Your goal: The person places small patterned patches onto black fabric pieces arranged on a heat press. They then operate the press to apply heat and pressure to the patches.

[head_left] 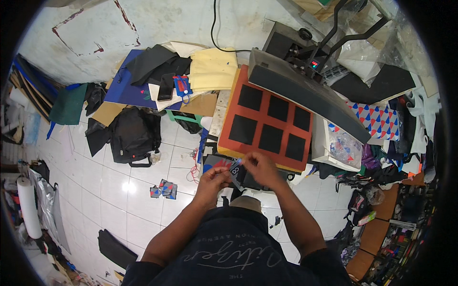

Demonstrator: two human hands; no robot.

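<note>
Both of my hands meet just in front of a heat press, in front of my chest. My left hand [213,185] pinches one side of a small dark grey piece with white print [235,176]. Its other edge is between the fingertips of my right hand [260,168]. Whether it is film or fabric I cannot tell. Beyond my hands lies the press's red-orange pad [260,112], with several black squares [272,138] laid out in two rows. The grey upper plate [305,90] of the press is swung up and aside.
Left of the press, a phone [165,86] and folded yellow cloth [213,69] lie on stacked sheets. A black backpack [135,136] and patterned grey scraps [164,189] are on the tiled floor. To the right stands a white box [339,148] with clear plastic inside.
</note>
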